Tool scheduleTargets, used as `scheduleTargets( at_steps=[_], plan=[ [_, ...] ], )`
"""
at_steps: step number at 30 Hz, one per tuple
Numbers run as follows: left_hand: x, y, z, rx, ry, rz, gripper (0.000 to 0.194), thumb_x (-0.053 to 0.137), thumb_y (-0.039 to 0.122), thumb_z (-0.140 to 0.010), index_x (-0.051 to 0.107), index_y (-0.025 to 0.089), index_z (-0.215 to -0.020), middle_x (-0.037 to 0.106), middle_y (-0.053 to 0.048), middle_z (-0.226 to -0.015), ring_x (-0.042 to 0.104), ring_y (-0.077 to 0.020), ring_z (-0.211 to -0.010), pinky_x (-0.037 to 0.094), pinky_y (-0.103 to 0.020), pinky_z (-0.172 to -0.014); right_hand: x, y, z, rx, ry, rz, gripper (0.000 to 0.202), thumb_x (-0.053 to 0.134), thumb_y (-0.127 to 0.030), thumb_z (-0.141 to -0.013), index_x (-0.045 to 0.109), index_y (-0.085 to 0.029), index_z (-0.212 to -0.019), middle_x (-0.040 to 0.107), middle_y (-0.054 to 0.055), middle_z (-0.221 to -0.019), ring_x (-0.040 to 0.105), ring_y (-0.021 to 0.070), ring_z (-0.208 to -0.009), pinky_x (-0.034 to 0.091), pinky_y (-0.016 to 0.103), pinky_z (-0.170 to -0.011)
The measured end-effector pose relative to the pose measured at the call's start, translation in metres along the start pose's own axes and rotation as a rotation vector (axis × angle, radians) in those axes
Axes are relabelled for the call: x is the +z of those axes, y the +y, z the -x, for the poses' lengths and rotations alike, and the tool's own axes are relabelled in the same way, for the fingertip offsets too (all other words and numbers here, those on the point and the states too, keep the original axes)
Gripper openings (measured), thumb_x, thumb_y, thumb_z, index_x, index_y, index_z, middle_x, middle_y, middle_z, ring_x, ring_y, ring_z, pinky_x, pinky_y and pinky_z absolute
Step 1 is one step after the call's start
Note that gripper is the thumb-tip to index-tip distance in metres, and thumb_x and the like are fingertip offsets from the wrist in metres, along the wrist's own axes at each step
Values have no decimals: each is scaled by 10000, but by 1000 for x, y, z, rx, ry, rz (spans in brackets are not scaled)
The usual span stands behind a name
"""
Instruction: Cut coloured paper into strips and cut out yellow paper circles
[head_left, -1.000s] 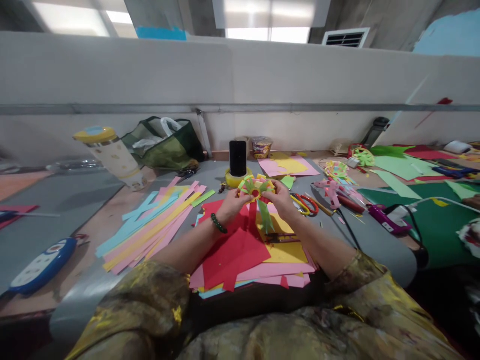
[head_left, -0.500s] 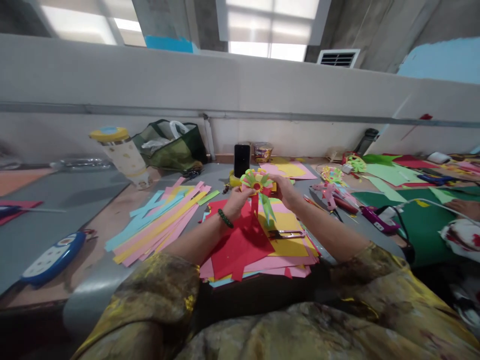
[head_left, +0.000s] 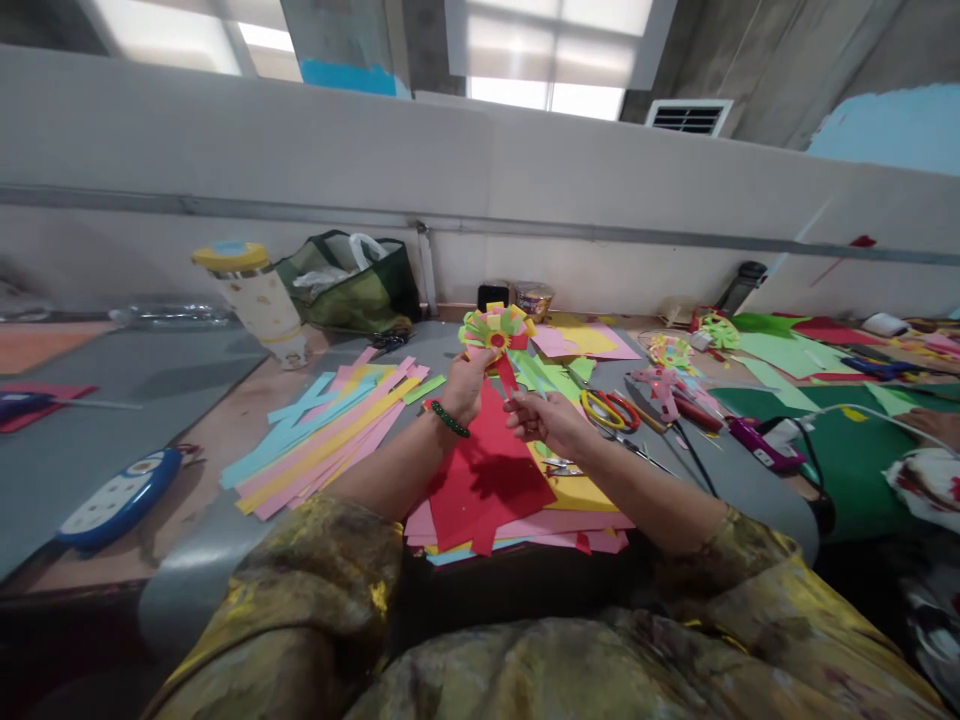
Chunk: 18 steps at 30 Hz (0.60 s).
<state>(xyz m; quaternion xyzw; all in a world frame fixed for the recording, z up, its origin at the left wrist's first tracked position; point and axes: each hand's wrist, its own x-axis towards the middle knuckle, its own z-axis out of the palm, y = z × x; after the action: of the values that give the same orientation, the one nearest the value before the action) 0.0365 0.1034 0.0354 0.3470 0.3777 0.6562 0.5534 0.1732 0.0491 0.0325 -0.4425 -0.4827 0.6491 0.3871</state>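
Above the paper pile, my left hand (head_left: 466, 385) is closed on a paper rosette (head_left: 496, 330) of looped green, yellow, pink and red strips, with a red centre facing me. A red paper strip (head_left: 505, 374) hangs from the rosette as a tail. My right hand (head_left: 549, 418) pinches the lower end of this tail, fingers curled. Beneath both hands lies a red paper sheet (head_left: 487, 485) on a stack of pink, yellow and blue sheets. Beside my right hand are yellow-handled scissors (head_left: 600, 410), and a small metal tool (head_left: 561, 467) lies on the yellow paper.
Cut paper strips (head_left: 330, 430) fan out at left, near a tumbler (head_left: 262, 305) and a green bag (head_left: 352, 285). A pink glue gun (head_left: 661, 390) and a purple power strip (head_left: 765, 445) with cables lie at right. Another person's hand (head_left: 930, 425) shows at the far right.
My right hand has come down from the rosette's edge to the end of its red tail. The rosette has risen slightly and shifted left. The yellow-handled scissors are now uncovered.
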Motion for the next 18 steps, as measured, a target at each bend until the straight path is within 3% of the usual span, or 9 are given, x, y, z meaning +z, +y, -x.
scheduleTargets(
  at_steps=[3,5,7,11,12,15,18],
  plan=[
    [-4,9,-8,14,21,22,263,807,267,-514,624,203,-692,694,19,-653,675,-181,-704,459,-260,-606,0,7,15,4,-42,50,321,772,-479,-666,666,-177,-638,494,-64,-391,318,58,-317,223,183,-345],
    [-8,14,-14,22,35,32,271,804,277,-525,609,208,-700,685,29,-649,662,-165,-672,431,-247,-577,-2,7,33,-18,-152,157,354,756,-516,-676,682,-172,-639,409,-96,-360,246,51,-322,168,191,-353],
    [-11,18,-19,27,47,36,280,807,279,-528,601,209,-702,681,33,-650,654,-153,-657,394,-236,-550,-3,2,56,-29,-369,355,359,727,-518,-719,701,-166,-652,425,-86,-391,319,63,-363,221,196,-385],
    [-15,22,-22,31,67,42,275,806,257,-520,607,205,-702,688,31,-671,652,-142,-650,345,-227,-522,0,-16,106,122,-942,774,350,616,-456,-855,704,-179,-661,598,-34,-547,529,103,-544,367,195,-506],
    [-15,22,-22,32,73,43,269,802,249,-520,608,203,-700,690,31,-676,652,-141,-648,343,-226,-521,3,-22,117,121,-1027,841,347,579,-410,-879,669,-189,-626,601,-29,-557,545,107,-578,373,194,-531],
    [-15,24,-23,40,108,46,254,790,229,-519,595,201,-680,671,39,-647,630,-128,-607,328,-224,-508,7,-37,138,66,-1114,1011,312,541,-254,-835,463,-228,-534,540,-31,-527,486,127,-546,316,242,-498],
    [-19,32,-30,57,174,58,268,788,217,-514,563,204,-661,635,58,-603,602,-113,-561,292,-222,-484,-8,-46,157,3,-1102,1220,374,545,-234,-779,276,-233,-519,471,-14,-486,443,171,-508,233,318,-475]
  ],
)
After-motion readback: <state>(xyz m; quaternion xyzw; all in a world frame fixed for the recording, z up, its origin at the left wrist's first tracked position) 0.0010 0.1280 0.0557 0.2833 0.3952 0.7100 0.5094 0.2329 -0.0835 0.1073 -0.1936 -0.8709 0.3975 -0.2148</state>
